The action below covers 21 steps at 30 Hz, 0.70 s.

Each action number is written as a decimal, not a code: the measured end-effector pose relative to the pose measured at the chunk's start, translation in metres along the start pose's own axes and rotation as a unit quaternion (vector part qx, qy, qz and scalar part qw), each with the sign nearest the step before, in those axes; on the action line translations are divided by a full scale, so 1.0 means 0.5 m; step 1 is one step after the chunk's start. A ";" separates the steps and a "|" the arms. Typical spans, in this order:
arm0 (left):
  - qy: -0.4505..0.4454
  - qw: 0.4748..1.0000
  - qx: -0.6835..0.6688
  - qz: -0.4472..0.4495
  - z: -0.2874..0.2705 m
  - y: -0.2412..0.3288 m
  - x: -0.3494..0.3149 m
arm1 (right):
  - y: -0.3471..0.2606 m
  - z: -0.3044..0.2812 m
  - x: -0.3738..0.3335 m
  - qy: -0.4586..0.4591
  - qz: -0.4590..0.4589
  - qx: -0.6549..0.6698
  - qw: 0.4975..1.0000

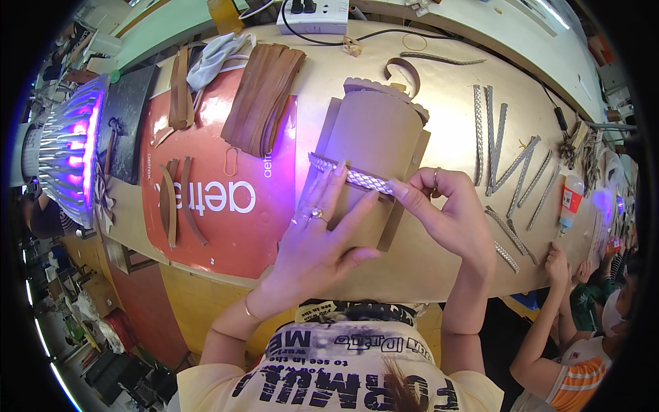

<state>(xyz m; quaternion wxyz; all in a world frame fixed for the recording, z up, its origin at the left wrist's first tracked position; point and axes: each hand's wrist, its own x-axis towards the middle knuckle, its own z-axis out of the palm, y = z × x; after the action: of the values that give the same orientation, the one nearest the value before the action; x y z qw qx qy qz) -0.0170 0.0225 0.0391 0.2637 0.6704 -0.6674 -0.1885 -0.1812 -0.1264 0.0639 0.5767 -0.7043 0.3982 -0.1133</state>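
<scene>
A brown rounded form (381,127) with a scalloped far edge lies before me on the table. Across its middle runs a pale, shiny braided strip (367,181). My left hand (319,226) rests with fingers outstretched on the form, the fingertips lying over the strip's left part. Thumb and forefinger of my right hand (449,209) pinch the right end of this strip at the form's right side. What lies under my left fingers is partly hidden.
Several grey braided strips (479,134) and a red-labelled bottle (570,202) lie to the right, near another person's hand (557,264). Leftward are a red sheet (206,237), stacked brown strips (263,99), a dark slab (134,120) and a glowing lamp (72,151). A power strip (312,19) stands behind.
</scene>
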 end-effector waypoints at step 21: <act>-0.008 0.996 0.088 -0.008 0.002 0.038 0.015 | 0.002 -0.020 0.001 -0.040 0.001 -0.067 0.997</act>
<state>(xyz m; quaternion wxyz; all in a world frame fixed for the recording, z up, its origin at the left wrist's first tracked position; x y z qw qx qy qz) -0.0322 0.0154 0.0507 0.1971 0.6948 -0.6781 -0.1365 -0.1878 -0.1341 0.0658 0.5437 -0.7450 0.3822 -0.0580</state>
